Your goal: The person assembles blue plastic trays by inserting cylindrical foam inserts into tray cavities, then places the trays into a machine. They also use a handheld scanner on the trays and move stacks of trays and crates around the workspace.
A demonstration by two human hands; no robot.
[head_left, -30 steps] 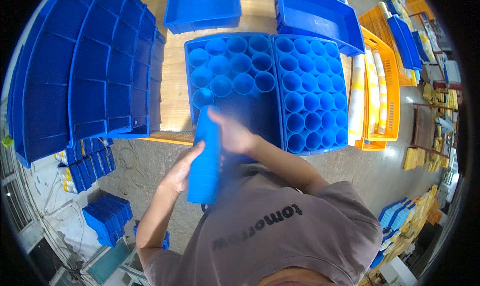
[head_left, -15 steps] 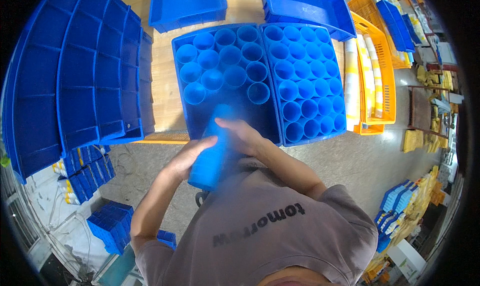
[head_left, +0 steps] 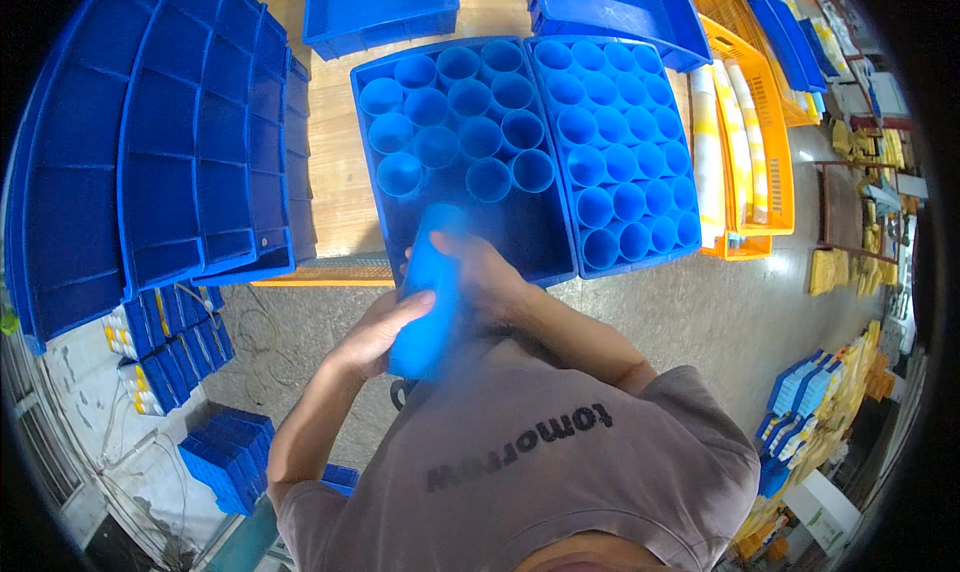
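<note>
**Both hands on a blue tube**

The left hand [head_left: 375, 334] cups the lower end of a blue tube [head_left: 428, 290], fingers wrapped around it; the right hand [head_left: 478, 272] grips its upper part. The tube tilts toward the near edge of a blue crate [head_left: 540, 257] partly filled with upright tubes, beside a full crate [head_left: 690, 247].

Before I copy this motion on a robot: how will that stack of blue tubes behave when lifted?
The stack of blue tubes looks stiff and probably light: left hand and right hand hold it without strain. Smooth round plastic may slip. Laid down, it would likely roll.
</note>
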